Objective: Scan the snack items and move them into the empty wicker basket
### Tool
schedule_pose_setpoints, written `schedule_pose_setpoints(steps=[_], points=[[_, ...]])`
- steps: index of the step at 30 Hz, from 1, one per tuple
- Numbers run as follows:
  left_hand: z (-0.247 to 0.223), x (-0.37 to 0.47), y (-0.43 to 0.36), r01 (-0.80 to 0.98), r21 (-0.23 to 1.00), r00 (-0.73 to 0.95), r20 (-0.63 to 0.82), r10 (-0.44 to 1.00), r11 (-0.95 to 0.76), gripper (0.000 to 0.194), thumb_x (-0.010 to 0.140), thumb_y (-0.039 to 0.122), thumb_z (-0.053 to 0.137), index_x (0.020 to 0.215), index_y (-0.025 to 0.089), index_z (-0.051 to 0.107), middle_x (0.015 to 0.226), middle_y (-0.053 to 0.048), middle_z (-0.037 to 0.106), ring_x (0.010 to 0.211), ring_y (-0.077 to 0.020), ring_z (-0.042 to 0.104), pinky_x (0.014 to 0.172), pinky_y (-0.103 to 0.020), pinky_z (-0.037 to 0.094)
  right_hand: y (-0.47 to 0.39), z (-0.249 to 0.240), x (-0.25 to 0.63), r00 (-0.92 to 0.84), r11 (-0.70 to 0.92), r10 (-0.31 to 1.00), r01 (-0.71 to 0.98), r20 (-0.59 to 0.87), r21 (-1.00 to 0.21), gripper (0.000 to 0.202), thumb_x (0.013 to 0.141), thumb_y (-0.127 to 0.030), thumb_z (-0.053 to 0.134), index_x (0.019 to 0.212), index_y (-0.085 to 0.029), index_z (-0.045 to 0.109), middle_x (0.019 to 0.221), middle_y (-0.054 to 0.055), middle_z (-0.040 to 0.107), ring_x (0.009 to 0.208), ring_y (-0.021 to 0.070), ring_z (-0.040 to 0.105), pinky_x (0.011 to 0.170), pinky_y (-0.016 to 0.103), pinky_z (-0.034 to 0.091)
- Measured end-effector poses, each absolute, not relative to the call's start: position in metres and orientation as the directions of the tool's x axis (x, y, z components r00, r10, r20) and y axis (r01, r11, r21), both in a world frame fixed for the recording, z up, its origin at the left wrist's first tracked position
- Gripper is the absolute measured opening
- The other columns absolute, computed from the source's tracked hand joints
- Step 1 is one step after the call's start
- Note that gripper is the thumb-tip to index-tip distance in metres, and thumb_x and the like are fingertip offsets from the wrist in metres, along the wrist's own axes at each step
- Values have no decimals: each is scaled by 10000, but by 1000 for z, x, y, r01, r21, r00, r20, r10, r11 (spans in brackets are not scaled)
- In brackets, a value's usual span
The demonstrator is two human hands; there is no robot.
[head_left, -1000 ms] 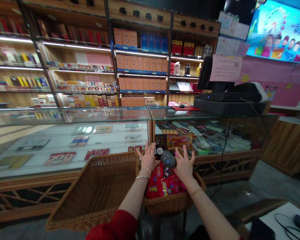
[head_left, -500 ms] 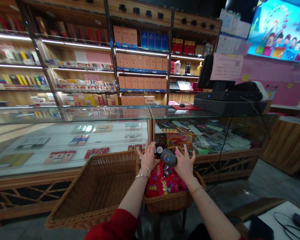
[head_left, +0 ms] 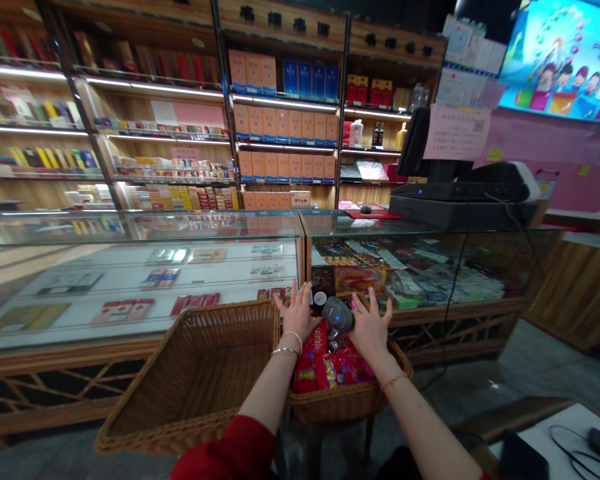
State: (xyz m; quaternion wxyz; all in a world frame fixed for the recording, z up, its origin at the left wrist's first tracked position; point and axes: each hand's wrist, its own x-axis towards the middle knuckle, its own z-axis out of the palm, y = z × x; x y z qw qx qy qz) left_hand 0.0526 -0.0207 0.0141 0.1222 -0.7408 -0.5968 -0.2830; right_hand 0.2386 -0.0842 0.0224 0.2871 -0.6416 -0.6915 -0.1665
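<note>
Two bare hands reach over a brown, tapered, woven wicker basket (head_left: 330, 402) holding glossy red plastic packets (head_left: 336, 370). The left hand (head_left: 297, 315) has its fingers spread wide at the basket's left side, with no grip visible. The right hand (head_left: 370, 330) is likewise spread, its thumb side close beside a dark grey, rounded device (head_left: 338, 315) with a small blue light; whether they touch, I cannot tell. Between the hands, the device sits above the packets, next to a dark container with a round, pale top (head_left: 320, 299).

Working well among these things probably calls for low, relaxed fingers and a light palm, since the thin film looks slippery and crinkly and could snag or tear if pinched at a corner. The smooth, hard device seems likely to slide on the packets if they shift, so it deserves a steady thumb.

Left of the hands, a larger, shallow, rectangular wicker basket (head_left: 145, 383) shows coarse weave and a thick braided rim, against flat, reflective glass display cases (head_left: 230, 267) with wooden frames.
</note>
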Motion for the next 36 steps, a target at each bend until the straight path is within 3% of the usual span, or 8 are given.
schedule_pose_setpoints(steps=[22,27,36], points=[[16,54,-22,956,153,122,567,815,-249,925,759,398,708,1557,285,255,1574,-120,415,1532,-345,153,1145,-747,-113,-84,24,238,-6,142,782,975,623,-169,281,817,-196,555,1022,-222,745,1441,43,569,1503,331,197,1174,663,-11],[15,54,-21,954,165,107,591,800,-250,930,767,464,700,1557,255,256,1569,-145,415,1527,-350,176,1143,-738,-130,-86,34,243,21,128,789,972,614,-198,285,833,-295,594,1067,-222,739,1444,50,564,1495,353,209,1165,678,3],[26,50,-19,961,185,40,639,768,-205,883,789,497,674,1539,223,297,1540,-175,449,1515,-356,217,1166,-740,19,-83,51,243,10,92,799,986,601,-138,252,851,-271,559,1001,-220,755,1477,53,531,1504,342,188,1167,670,-15]])
